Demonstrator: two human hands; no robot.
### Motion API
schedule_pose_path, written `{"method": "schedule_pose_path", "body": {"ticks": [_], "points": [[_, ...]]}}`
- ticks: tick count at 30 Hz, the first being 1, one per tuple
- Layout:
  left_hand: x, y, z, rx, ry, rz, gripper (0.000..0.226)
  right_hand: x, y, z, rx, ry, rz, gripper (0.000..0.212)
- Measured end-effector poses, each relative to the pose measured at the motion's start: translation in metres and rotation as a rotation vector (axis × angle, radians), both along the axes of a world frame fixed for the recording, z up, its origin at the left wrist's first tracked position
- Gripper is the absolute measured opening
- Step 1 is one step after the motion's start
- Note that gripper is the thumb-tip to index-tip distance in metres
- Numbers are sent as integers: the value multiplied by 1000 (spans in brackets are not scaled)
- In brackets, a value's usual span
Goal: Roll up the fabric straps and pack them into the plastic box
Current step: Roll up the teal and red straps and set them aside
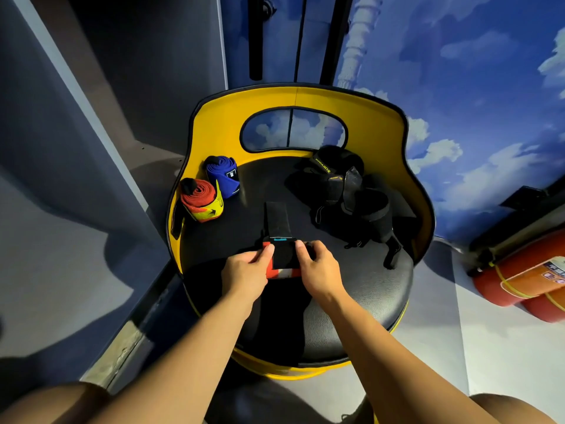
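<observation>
I am kneeling or sitting before the seat (367, 301), a round black cushion with a yellow back, and I am working at its middle. My left hand (244, 270) is pinching the left edge of the strap (282, 255), thumb and fingers curled onto its red side, while my right hand (318, 267) is gripping the right edge with the thumb on top, so the half-made roll is staying tight between them. The loose tail of the strap is lying flat toward twelve o'clock, which is giving me a straight run to wind along without the fabric skewing. At ten o'clock on the cushion, the red roll (200, 198) and the blue roll (221, 175) are standing just beside each other against the yellow back, finished and kept out of my working space. At two o'clock the black heap (351, 197) of straps is waiting unrolled, well apart from the rolls so I am not mixing done with undone. I am seeing no plastic box anywhere, so packing is, I judge, some way off. At three o'clock, off the seat, red cylinders (519, 286) are lying on the floor.
</observation>
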State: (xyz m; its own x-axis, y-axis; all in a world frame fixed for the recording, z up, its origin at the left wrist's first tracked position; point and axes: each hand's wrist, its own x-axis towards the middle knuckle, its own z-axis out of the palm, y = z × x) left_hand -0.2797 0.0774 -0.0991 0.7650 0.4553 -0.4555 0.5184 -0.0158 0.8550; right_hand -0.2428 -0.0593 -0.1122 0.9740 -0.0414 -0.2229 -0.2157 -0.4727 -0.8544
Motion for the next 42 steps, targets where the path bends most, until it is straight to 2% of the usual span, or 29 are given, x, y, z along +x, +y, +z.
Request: {"method": "schedule_pose_path", "body": {"ticks": [1,3,6,10,13,15,19,22,25,28,30,34,38,42], "points": [[0,0,-2,-28,4,3,30,-1,-1,0,5,15,7,31],[0,2,-1,-149,16,34,6,-3,-3,-2,73,68,16,30],[2,9,1,-333,72,31,30,-5,-6,0,189,175,26,36],[-6,16,14,-538,197,-23,35,-10,-14,9,379,271,-2,37],[-12,21,16,-638,238,-33,46,-20,-19,14,429,324,-4,34],[-13,20,20,-653,200,-33,45,-22,-23,19,467,320,13,32],[-9,14,49,-653,82,-99,31,-17,-33,54,621,261,65,14],[-3,14,77,-623,-9,-235,23,-14,-41,86,696,128,151,19],[4,18,106,-566,-141,-390,39,-10,-51,115,698,51,271,39],[10,21,124,-514,-231,-484,61,-2,-63,134,660,-18,317,41],[12,22,127,-515,-249,-528,68,5,-66,136,646,-34,310,46],[15,20,116,-563,-254,-508,66,9,-67,125,615,-20,262,65],[18,13,104,-538,-237,-509,62,10,-68,114,631,-7,263,60],[23,6,98,-535,-241,-476,60,15,-68,115,553,-30,261,49]]}}
